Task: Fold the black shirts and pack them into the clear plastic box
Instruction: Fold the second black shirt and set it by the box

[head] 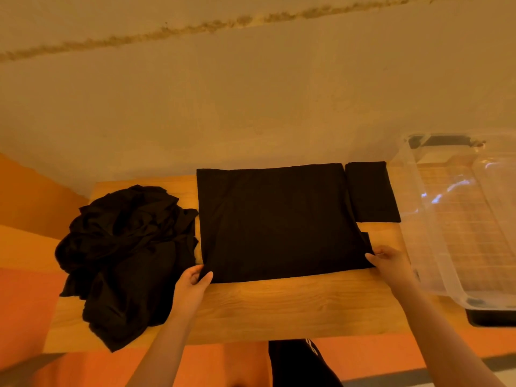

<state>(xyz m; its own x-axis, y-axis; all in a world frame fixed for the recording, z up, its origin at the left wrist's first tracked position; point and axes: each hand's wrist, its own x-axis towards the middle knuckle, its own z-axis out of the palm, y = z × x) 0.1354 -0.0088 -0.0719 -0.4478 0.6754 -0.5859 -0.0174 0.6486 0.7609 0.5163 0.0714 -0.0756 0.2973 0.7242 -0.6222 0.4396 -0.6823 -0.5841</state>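
Black cotton, spread flat as a wide rectangle, was the half-folded shirt [279,222] lying across the middle of the pale wooden table [279,305], its far edge at the table's far edge and its near edge running left to right well short of the near edge. The left hand [192,286] pinched the shirt's near left corner, thumb on top and fingers curled under the cloth; the right hand [391,261] held the near right corner in the same narrow pinch. Both grips sat on the near edge, so the whole panel lay away from the hands, toward the wall, with its long axis crossing the table from side to side.

To the left, a crumpled heap of unfolded black shirts [125,255] covered the table's left end and hung over its near left corner, touching the flat shirt's left edge. A small folded black shirt [372,191] rested by the far right corner, just beside the flat shirt. The clear plastic box [458,219] stood at the right end of the table, and seemed to hold no shirts.

In my judgement the next fold called for carrying the 2 held corners straight away from the body onto the far edge. The right hand was nearer the box for packing
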